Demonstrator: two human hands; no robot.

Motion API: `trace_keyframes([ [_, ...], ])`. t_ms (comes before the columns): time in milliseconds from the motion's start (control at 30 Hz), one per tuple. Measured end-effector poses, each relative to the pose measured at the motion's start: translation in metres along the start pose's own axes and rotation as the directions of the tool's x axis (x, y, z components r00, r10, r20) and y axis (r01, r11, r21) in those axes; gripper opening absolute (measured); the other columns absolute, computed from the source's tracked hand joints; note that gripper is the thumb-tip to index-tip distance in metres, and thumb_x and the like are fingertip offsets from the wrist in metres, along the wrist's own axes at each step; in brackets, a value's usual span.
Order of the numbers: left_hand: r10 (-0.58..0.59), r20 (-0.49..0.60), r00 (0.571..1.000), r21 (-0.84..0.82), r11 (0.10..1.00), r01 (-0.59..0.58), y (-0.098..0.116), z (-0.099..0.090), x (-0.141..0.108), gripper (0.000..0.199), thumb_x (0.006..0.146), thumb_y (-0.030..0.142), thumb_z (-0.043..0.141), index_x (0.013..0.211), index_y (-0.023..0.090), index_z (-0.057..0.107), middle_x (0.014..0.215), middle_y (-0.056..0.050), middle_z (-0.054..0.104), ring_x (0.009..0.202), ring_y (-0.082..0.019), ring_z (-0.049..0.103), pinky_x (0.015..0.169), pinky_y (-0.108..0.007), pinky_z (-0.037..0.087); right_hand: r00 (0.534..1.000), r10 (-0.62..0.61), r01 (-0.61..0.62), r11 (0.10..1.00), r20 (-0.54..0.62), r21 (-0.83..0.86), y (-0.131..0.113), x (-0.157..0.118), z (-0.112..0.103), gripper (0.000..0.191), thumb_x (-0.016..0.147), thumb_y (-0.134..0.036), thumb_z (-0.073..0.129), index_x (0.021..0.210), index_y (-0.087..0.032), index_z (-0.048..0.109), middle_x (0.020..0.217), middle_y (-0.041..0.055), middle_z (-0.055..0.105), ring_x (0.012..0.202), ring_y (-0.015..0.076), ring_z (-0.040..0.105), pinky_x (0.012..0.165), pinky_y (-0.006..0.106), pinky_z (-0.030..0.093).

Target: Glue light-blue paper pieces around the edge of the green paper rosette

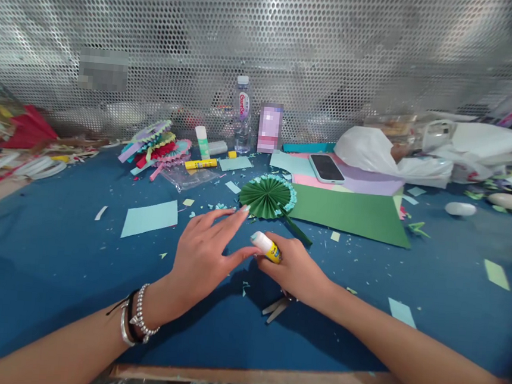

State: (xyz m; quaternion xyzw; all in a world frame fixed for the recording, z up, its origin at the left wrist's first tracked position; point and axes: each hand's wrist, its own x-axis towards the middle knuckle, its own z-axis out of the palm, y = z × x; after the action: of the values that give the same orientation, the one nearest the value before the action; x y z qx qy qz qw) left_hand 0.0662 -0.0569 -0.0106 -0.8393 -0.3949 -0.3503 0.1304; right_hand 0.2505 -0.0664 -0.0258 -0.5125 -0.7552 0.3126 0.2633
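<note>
My right hand (288, 265) is wrapped round a yellow glue stick (272, 251) with a white end pointing up and left. Beside it, my left hand (208, 247) has its fingers spread, the thumb at the glue stick's white end and the fingertips near the green folded paper fan (264, 197). Small light-blue paper bits line part of the fan's rim, and a green strip extends from it toward the lower right. Scissors (276, 309) lie partly hidden beneath my right hand.
Behind the fan are green paper (352, 214), a phone (327, 168), a bottle (243, 116), another yellow glue stick (201, 164) and colourful paper fans (156, 150). Light-blue paper (150, 218) lies left. White plastic bags (367, 149) sit at the back right, before a perforated metal screen (198, 37).
</note>
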Motion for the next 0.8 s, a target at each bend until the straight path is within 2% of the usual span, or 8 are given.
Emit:
trace_keyframes([
  [100,0.026,-0.009,1.000,0.012,1.000,-0.026,-0.0017,-0.0013,0.0001,0.051,0.077,0.039,0.063,0.121,0.017,0.052,0.112,-0.007,0.065,0.105,-0.024,0.055,0.085,-0.037,0.041,1.000,0.003,-0.003,1.000,-0.004,-0.004,0.0003,-0.0006,-0.0006,0.006,0.072,-0.023,0.049,0.071,-0.021,0.044,0.053,-0.0069,0.043,0.046,0.0068,0.035,0.043,0.022,0.019],
  [300,0.061,-0.011,0.998,-0.043,0.997,-0.061,0.0019,-0.0062,0.0006,0.020,0.079,0.031,0.062,0.098,0.025,0.063,0.112,0.001,0.065,0.102,-0.021,0.056,0.083,-0.037,0.041,1.000,0.001,-0.001,1.000,-0.014,0.004,-0.0013,0.0010,-0.0006,0.003,0.073,-0.023,0.048,0.073,-0.020,0.047,0.055,-0.0066,0.045,0.047,0.0069,0.034,0.044,0.021,0.021],
  [467,0.079,-0.024,0.997,-0.111,0.991,-0.081,0.0059,-0.0049,0.0024,0.012,0.078,0.026,0.064,0.090,0.024,0.064,0.109,0.002,0.066,0.102,-0.020,0.055,0.085,-0.038,0.040,0.999,0.001,-0.001,1.000,-0.036,0.000,-0.0015,0.0019,0.0009,0.002,0.072,-0.020,0.047,0.073,-0.019,0.048,0.056,-0.0063,0.045,0.049,0.0071,0.034,0.046,0.021,0.021],
  [600,0.044,-0.064,0.997,-0.162,0.985,-0.053,0.0073,-0.0058,0.0032,0.007,0.075,0.024,0.067,0.082,0.024,0.065,0.102,0.004,0.069,0.098,-0.019,0.056,0.083,-0.036,0.042,0.999,-0.028,0.027,0.999,-0.036,-0.029,-0.0012,0.0005,0.0011,0.002,0.071,-0.019,0.048,0.073,-0.019,0.048,0.059,-0.0057,0.046,0.052,0.0076,0.033,0.048,0.021,0.023],
  [800,-0.004,-0.071,0.998,-0.186,0.982,-0.009,0.0051,-0.0086,0.0037,0.005,0.073,0.023,0.069,0.077,0.026,0.065,0.097,0.006,0.071,0.095,-0.019,0.056,0.081,-0.037,0.041,1.000,0.016,-0.016,1.000,-0.009,-0.021,-0.0060,0.0000,-0.0007,0.005,0.072,-0.022,0.048,0.075,-0.019,0.050,0.058,-0.0049,0.047,0.050,0.0080,0.035,0.047,0.022,0.023],
])
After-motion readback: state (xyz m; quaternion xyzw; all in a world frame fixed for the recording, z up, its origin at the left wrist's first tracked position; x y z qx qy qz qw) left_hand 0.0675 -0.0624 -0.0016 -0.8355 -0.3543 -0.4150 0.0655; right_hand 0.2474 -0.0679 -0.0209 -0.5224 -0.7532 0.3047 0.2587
